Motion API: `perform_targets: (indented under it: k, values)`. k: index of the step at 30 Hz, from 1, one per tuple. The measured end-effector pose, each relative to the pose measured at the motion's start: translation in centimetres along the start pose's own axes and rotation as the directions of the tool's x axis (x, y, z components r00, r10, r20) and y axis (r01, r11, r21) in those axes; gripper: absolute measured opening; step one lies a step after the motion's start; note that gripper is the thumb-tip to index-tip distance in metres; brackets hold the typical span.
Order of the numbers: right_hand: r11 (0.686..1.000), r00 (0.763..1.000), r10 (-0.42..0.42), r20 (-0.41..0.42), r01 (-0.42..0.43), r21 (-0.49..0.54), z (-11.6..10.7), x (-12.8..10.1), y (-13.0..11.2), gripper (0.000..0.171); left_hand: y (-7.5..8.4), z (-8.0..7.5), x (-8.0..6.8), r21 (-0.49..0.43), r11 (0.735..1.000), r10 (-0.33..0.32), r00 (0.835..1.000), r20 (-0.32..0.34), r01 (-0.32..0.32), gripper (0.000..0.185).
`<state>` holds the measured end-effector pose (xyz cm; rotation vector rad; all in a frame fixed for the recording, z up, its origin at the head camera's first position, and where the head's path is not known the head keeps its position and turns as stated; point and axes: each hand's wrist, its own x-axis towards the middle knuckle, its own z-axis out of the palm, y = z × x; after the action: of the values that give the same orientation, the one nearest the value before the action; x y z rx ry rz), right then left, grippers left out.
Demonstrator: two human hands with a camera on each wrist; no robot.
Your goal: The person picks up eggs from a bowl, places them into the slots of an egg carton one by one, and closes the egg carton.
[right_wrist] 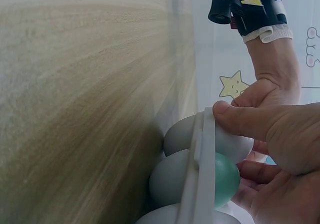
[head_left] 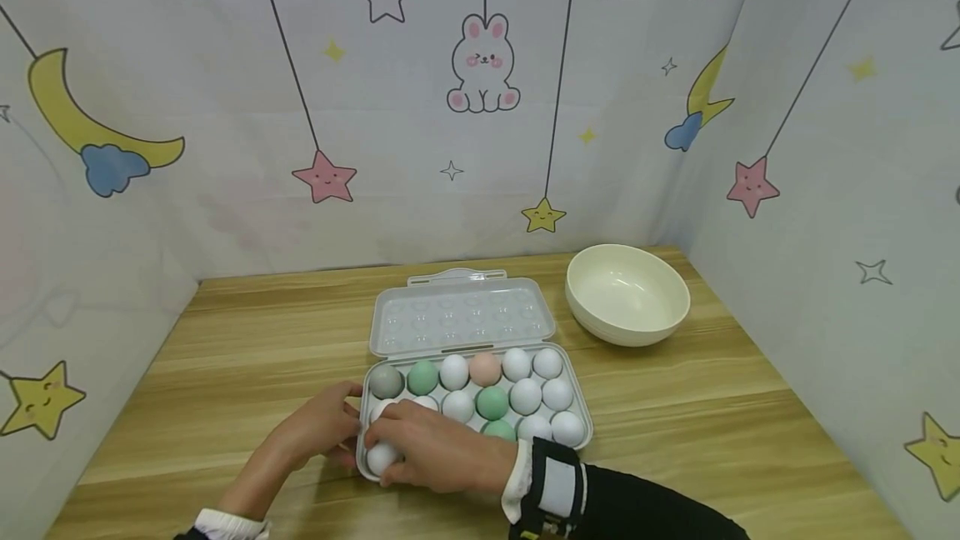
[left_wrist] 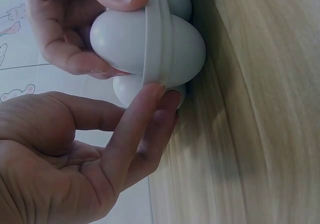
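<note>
A clear egg tray (head_left: 587, 430) with its lid (head_left: 461, 315) folded back holds white, green, pink and grey eggs on the wooden table. My right hand (head_left: 390, 450) reaches over the tray's front left corner and curls round a white egg (head_left: 379, 458) there. In the left wrist view its thumb and fingers wrap that white egg (left_wrist: 125, 39) above the tray rim (left_wrist: 157, 44). My left hand (head_left: 347, 425) lies beside the tray's left end, fingers (left_wrist: 152, 92) straight against the rim. In the right wrist view my thumb (right_wrist: 240, 121) lies on the rim (right_wrist: 202, 184) near a green egg (right_wrist: 227, 180).
A cream bowl (head_left: 626, 294) with nothing in it stands at the back right of the table (head_left: 247, 340). Fabric walls printed with stars, moons and rabbits close in the table at the back and on both sides.
</note>
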<state>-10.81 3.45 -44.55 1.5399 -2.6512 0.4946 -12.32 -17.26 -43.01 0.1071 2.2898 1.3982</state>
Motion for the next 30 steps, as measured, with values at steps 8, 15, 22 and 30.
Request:
perform_targets:
  k: [8, 15, 22, 30]
  values:
    - [0.999, 1.000, -0.007, -0.010, 0.007, -0.039, 0.09, -0.11, -0.26, 0.027, 0.02, 0.08, 0.02, 0.004, 1.000, 0.000, 1.000, -0.012, 0.000, 0.062]
    - [0.991, 0.999, -0.024, -0.023, 0.021, -0.129, 0.34, -0.12, -0.39, 0.021, 0.13, 0.17, -0.10, 0.001, 1.000, 0.001, 1.000, -0.013, -0.001, 0.062]
    - [0.984, 0.998, -0.040, -0.045, 0.032, -0.175, 0.65, -0.15, -0.30, 0.019, 0.15, 0.26, -0.13, 0.003, 1.000, -0.002, 1.000, -0.020, 0.002, 0.062]
    - [0.987, 0.995, -0.053, -0.083, 0.039, -0.155, 0.46, -0.28, -0.29, 0.019, 0.01, 0.27, 0.03, 0.018, 1.000, -0.008, 1.000, -0.029, 0.009, 0.062]
